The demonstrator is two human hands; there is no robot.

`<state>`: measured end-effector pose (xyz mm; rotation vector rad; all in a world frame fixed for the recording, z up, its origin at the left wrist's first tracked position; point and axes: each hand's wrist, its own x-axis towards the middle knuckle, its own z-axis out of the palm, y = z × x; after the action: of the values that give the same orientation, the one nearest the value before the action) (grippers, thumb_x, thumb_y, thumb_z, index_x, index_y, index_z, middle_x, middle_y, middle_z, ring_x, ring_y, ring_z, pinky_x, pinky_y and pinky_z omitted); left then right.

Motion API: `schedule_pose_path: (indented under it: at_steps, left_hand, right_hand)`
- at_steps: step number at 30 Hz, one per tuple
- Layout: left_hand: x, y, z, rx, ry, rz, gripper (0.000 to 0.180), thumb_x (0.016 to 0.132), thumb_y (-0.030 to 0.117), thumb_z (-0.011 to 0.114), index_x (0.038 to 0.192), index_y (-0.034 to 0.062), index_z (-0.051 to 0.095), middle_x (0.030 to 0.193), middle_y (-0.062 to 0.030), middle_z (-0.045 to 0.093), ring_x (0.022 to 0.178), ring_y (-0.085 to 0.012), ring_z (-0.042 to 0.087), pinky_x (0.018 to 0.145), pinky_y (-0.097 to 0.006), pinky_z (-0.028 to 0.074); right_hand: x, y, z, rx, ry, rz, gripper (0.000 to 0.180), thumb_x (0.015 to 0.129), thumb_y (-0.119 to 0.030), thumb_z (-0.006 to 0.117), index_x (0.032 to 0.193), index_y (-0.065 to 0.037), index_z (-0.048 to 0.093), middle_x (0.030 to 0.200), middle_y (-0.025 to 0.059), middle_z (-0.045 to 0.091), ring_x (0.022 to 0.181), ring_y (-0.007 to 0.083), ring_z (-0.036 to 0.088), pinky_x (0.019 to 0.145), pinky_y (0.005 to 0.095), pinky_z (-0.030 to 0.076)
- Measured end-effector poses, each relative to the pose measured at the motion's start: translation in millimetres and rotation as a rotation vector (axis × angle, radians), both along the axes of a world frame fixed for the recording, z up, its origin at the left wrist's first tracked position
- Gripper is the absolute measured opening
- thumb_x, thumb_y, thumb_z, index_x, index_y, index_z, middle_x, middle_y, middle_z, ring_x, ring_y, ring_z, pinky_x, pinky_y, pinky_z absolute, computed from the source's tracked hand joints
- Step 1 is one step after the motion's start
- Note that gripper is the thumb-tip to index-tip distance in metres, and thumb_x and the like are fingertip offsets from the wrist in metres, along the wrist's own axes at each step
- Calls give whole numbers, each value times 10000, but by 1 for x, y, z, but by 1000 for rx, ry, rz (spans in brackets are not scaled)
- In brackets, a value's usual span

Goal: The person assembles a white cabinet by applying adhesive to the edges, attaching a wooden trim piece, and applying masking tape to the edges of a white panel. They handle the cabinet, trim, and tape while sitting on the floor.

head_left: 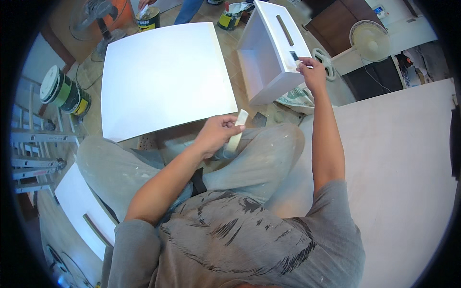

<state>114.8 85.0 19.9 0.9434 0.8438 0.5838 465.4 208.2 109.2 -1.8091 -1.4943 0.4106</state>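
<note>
My left hand (216, 134) rests over my knee and grips a roll of pale masking tape (236, 132). My right hand (311, 72) is stretched forward to the front panel of a white drawer box (269, 45), pinching a small pale strip (299, 61) against it beside a dark mark and a long slot handle. A large white board (163, 77) lies on the floor in front of my knees, to the left of the drawer.
A second white drawer front (84, 206) lies at my lower left beside a metal ladder (33, 153). Paint cans (65, 91) stand left and at the top. Fans (370, 38) stand top right and top left. A pale plywood sheet (403, 158) lies right. Another person's leg shows at the top.
</note>
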Motion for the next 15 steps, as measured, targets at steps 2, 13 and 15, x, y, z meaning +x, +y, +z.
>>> schedule_pose_path:
  at_steps: [2,13,15]
  left_hand:
    - [-17,3,20,26,-35,37,413,924,165,788,1279,-7,667,868,7,636,742,-60,554,617,-215,414]
    - [-207,96,77,241,-266,503,899,958,23,691,1635,37,101,1282,-227,672,1201,-242,645,1062,-365,509]
    - [-241,124,79,288,-79,560,828,974,30,663,1655,99,197,1321,-195,652,1159,-212,659,1027,-357,537]
  right_hand:
    - [36,9,-20,-8,121,-136,279,942,-32,662,1210,22,718,992,92,730,831,171,733,745,287,574]
    - [-52,21,-25,-124,954,244,305,953,-4,519,1250,17,587,932,72,640,885,213,692,827,320,552]
    - [-81,22,-37,-188,1042,241,205,946,-48,507,1129,-19,596,870,60,617,767,200,633,779,344,534]
